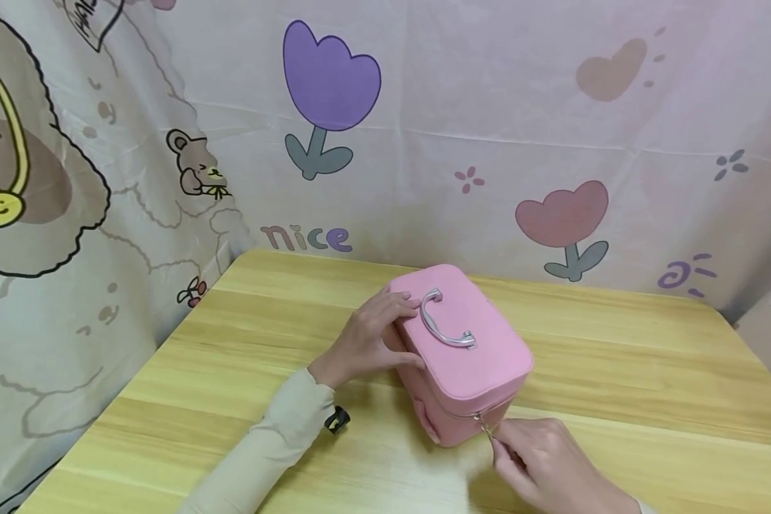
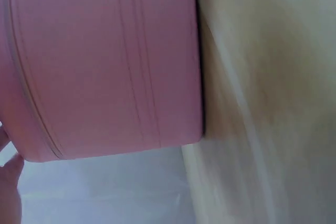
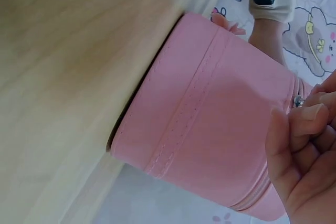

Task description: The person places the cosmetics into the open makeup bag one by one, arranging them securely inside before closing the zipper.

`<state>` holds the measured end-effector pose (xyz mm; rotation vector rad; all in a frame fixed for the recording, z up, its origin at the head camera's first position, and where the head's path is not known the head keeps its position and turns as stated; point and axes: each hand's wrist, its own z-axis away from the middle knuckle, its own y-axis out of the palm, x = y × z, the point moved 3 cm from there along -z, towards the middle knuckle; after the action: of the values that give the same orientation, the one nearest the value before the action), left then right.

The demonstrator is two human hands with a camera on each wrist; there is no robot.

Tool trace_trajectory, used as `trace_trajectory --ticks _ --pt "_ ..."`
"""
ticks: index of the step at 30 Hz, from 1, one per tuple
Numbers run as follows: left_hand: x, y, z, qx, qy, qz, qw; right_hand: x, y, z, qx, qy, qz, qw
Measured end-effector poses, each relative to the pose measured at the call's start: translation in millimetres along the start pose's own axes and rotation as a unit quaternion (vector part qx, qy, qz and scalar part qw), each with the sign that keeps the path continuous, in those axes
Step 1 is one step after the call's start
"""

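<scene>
A pink zippered case (image 1: 465, 321) with a silver curved handle (image 1: 440, 328) on its lid stands upright on the table, its lid down. My left hand (image 1: 369, 332) rests on the lid's left edge, fingers on top and thumb spread along the side. In the left wrist view, its fingertips (image 2: 11, 169) touch the lid's rim. At the case's near corner my right hand (image 1: 546, 457) pinches the metal zipper pull (image 1: 485, 426) between thumb and curled index finger. The zipper slider (image 3: 298, 100) shows beside those fingers in the right wrist view. The case's inside is hidden.
The wood-grain table (image 1: 231, 371) extends around the case. A printed curtain (image 1: 424, 178) with tulips and bears hangs along its back and left sides. A small black device (image 1: 337, 420) sits at my left sleeve's cuff.
</scene>
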<state>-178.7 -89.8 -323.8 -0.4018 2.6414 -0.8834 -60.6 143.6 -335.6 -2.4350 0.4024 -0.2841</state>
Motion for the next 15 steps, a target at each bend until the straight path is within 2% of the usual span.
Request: trace_trajectory --ticks 3,7,11,15 --pt "-1.2 0.3 -1.9 -0.035 0.029 -0.029 0.9985 1 0 1.5 -0.002 -0.002 0.002 1.0000" --pt "-3.3 2.7 -3.1 -0.065 0.059 -0.078 0.9931 3 0 2.0 0.001 -0.003 0.009 1.0000" --pt "-8.1 4.1 -4.8 -0.083 0.080 -0.116 0.9865 6 -3 -0.4 0.003 -0.012 0.017 0.9998" --pt "-17.2 4.8 -7.5 -0.090 0.085 -0.149 0.9811 9 -5 -2.9 0.006 -0.025 0.014 0.9996"
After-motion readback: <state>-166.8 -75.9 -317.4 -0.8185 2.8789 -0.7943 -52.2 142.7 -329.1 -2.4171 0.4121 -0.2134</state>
